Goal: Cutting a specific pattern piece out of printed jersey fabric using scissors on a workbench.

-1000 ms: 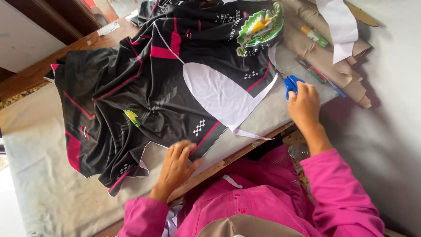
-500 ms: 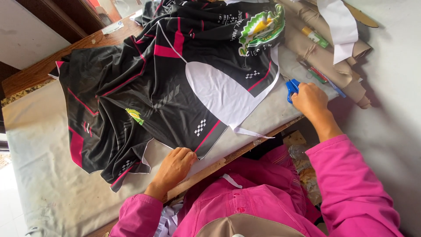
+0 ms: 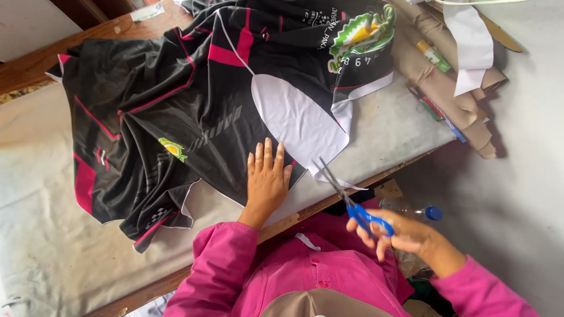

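1. Head view, work surface: a table [image 3: 53,235] covered in grey cloth, its wooden edge running along the near side. Spread over it lies a black jersey fabric [image 3: 176,111] with pink stripes, a green-and-yellow crest and a white panel [image 3: 299,120] at its right part.

2. Head view, left hand [image 3: 267,176]: flat, fingers together and stretched out, palm pressed on the near edge of the black fabric just left of the white panel. It pins the cloth and grips nothing.

3. Head view, right hand [image 3: 405,232]: closed through the blue handles of a pair of scissors [image 3: 346,196], off the near right edge of the table. The blades are parted and point toward the far left, tips close to the lower corner of the white panel; whether they touch the cloth I cannot tell.

4. Head view, surroundings: rolled brown paper patterns [image 3: 440,88] with a white strip [image 3: 470,41] lie far right on the table. A plastic bottle with a blue cap [image 3: 420,211] stands below the table edge near the right hand.

5. Progress, as a judgement: a thin white sliver hangs from the panel's near corner, so some trimming looks done. The rest of the panel edge looks uncut where it can be seen.
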